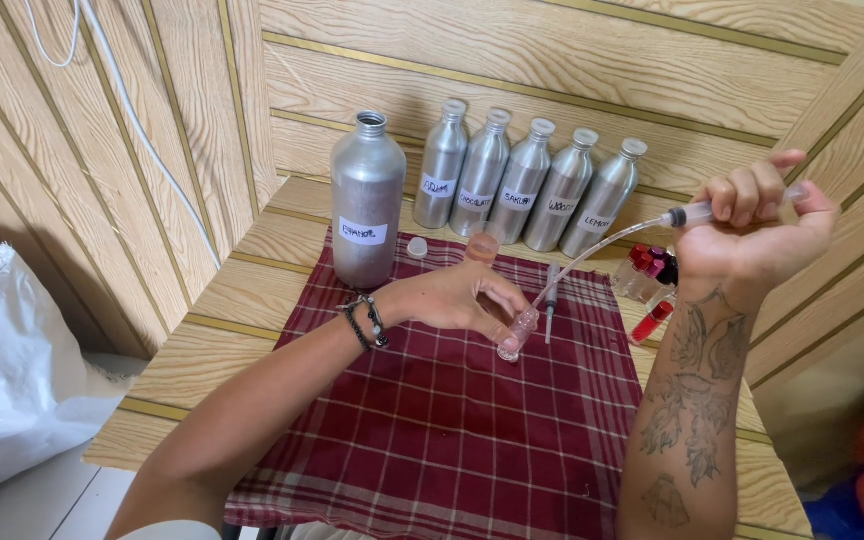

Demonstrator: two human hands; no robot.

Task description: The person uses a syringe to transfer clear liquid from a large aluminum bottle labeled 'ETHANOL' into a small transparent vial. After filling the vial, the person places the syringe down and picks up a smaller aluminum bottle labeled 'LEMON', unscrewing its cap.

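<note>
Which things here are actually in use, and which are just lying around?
In use:
left hand holding small clear vial
right hand holding syringe with long tube

Lying about:
large metal bottle
five small metal bottles
white cap
red-capped vials
white bag

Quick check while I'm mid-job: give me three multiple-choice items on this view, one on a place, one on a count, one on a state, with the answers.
1. Where does the big bottle stand?
A. left of the small bottle row
B. right of it
C. on the floor

2. How many small bottles are in the row?
A. three
B. five
C. seven

3. What is the state of the big bottle's mouth?
A. capped
B. corked
C. open

Answers:
1 A, it stands at the cloth's back left corner, beside the row.
2 B, five capped necks show along the wall.
3 C, its neck is bare, and a white cap lies by it.
</note>
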